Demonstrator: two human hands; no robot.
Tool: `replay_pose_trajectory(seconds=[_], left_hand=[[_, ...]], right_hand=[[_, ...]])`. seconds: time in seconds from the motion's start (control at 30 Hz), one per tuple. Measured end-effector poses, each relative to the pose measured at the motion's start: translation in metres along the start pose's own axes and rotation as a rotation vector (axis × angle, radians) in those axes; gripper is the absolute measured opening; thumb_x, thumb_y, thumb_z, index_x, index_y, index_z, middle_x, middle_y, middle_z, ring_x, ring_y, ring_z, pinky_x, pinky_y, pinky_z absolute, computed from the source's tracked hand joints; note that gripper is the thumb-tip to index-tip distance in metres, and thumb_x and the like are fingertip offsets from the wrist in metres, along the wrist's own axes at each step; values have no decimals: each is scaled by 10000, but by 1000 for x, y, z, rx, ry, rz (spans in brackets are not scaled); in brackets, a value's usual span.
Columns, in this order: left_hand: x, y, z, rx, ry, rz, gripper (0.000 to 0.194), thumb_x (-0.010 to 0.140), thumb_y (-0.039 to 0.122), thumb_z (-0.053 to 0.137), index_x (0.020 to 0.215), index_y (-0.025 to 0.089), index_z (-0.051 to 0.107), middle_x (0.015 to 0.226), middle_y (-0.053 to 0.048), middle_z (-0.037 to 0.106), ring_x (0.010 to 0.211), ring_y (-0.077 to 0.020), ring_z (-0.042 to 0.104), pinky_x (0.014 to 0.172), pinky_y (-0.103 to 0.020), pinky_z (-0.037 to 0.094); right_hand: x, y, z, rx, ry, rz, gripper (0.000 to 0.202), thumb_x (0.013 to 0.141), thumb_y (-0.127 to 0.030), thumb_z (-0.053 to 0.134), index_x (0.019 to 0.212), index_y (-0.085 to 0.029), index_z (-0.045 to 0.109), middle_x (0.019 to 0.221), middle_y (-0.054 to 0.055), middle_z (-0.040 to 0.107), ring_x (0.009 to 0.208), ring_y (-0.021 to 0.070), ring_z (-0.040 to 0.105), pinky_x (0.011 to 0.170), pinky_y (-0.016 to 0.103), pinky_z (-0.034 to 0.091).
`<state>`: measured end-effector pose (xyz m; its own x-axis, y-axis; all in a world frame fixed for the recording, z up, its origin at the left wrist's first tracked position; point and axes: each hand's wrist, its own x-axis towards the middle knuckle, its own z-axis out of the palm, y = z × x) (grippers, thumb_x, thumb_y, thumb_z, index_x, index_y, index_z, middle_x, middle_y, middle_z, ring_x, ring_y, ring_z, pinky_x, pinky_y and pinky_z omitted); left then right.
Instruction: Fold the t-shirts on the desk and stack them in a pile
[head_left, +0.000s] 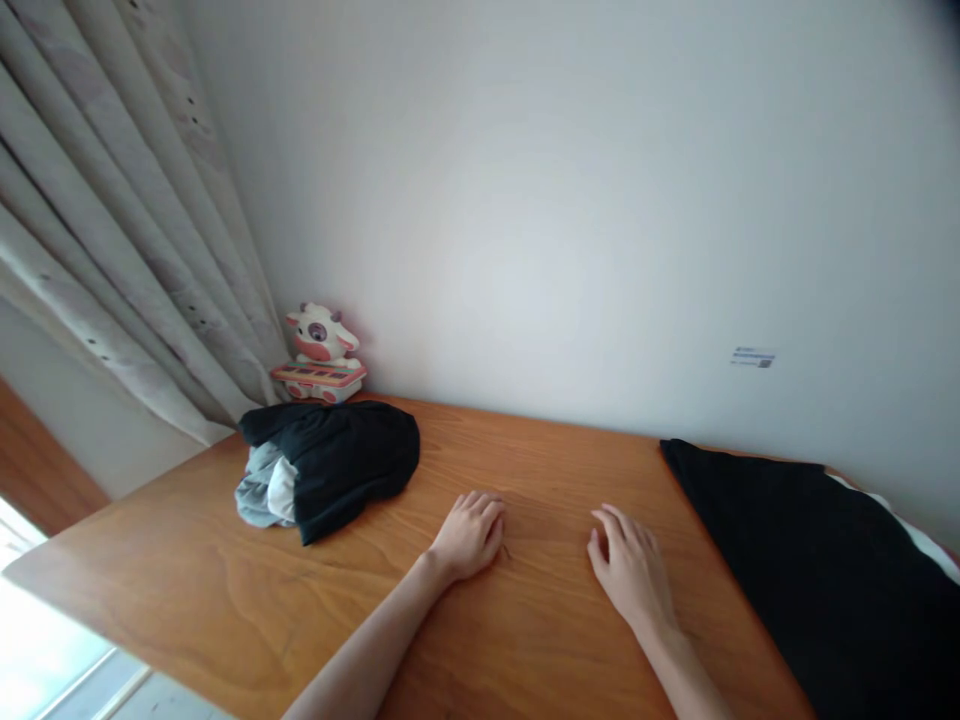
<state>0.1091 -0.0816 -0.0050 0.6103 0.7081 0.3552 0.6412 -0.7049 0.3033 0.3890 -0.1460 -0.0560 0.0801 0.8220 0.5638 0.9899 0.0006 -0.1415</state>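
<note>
Left hand (466, 538) and right hand (634, 568) are at the desk (517, 650), loosely curled fingers (480, 503) holding nothing; crumpled clothes (352, 460) lie left, flat black cloth (817, 570) right, perhaps spaced apart to avoid mixing.

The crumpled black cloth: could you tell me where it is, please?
In the head view, the crumpled cloth lies on the table, left of the left hand, in front of the cow toy.

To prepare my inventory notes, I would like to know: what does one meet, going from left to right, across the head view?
Curtain, crumpled black-and-grey cloth, left hand, right hand, spread black cloth.
</note>
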Motion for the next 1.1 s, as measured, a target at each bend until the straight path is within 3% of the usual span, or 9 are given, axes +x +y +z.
replay_pose_trajectory(seconds=[0.1,0.17,0.33,0.43,0.6,0.77,0.9,1.03,1.1], left_hand=[[-5,-16,0,127,64,-210,378,949,199,475,1291,193,638,1420,-124,632,1338,-291,541,1146,-459,399],[-6,-22,5,159,67,-298,449,957,277,511,1383,163,595,1513,-151,555,1416,-325,481,1183,-495,366],[-6,-32,13,157,-31,-274,484,974,406,531,1393,181,622,1548,-143,525,1463,-331,439,1222,-508,321],[-6,-35,14,156,-33,-271,478,983,412,520,1394,192,625,1551,-139,522,1464,-328,439,1219,-510,328],[-6,-36,16,118,2,-277,444,969,398,545,1358,211,651,1538,-142,536,1454,-346,448,1212,-539,332],[-7,-33,12,8,50,-290,386,938,371,591,1285,236,695,1476,-129,593,1412,-345,491,1209,-555,335],[-5,-38,11,-271,220,-361,317,931,329,591,1198,215,720,1292,-125,692,1225,-297,630,1119,-493,457],[1,-61,10,-681,561,-568,279,955,316,558,1171,187,679,1170,-122,721,1080,-234,685,960,-385,561],[3,-75,3,-775,749,-651,275,963,301,550,1189,177,646,1168,-125,715,1053,-214,688,945,-361,561]], right_hand=[[6,-36,9,17,-4,-4,393,969,-249,380,1223,-156,665,1317,174,678,1199,293,627,1038,441,465],[10,-48,15,20,-31,-6,450,975,-296,398,1320,-118,624,1431,190,610,1314,301,563,1100,452,425],[15,-56,25,-25,-276,79,654,983,-535,423,1494,-138,519,1580,183,465,1482,343,394,1202,572,271],[14,-56,24,-54,-340,116,669,999,-543,389,1496,-116,527,1594,200,433,1500,349,364,1211,571,255],[9,-56,23,-24,-334,101,593,1001,-481,382,1455,-154,579,1568,172,484,1477,345,407,1202,572,288],[4,-48,33,36,-211,83,567,964,-491,385,1332,-161,663,1483,185,577,1400,371,504,1155,615,347],[3,-37,40,221,-65,31,513,939,-511,379,1159,-183,707,1320,181,692,1215,370,651,1055,594,471],[4,-32,43,399,24,39,428,910,-531,453,1124,-234,675,1218,147,730,1093,343,707,944,519,564],[4,-32,43,442,48,47,408,894,-539,474,1117,-255,666,1182,137,735,1064,346,711,924,521,572]])
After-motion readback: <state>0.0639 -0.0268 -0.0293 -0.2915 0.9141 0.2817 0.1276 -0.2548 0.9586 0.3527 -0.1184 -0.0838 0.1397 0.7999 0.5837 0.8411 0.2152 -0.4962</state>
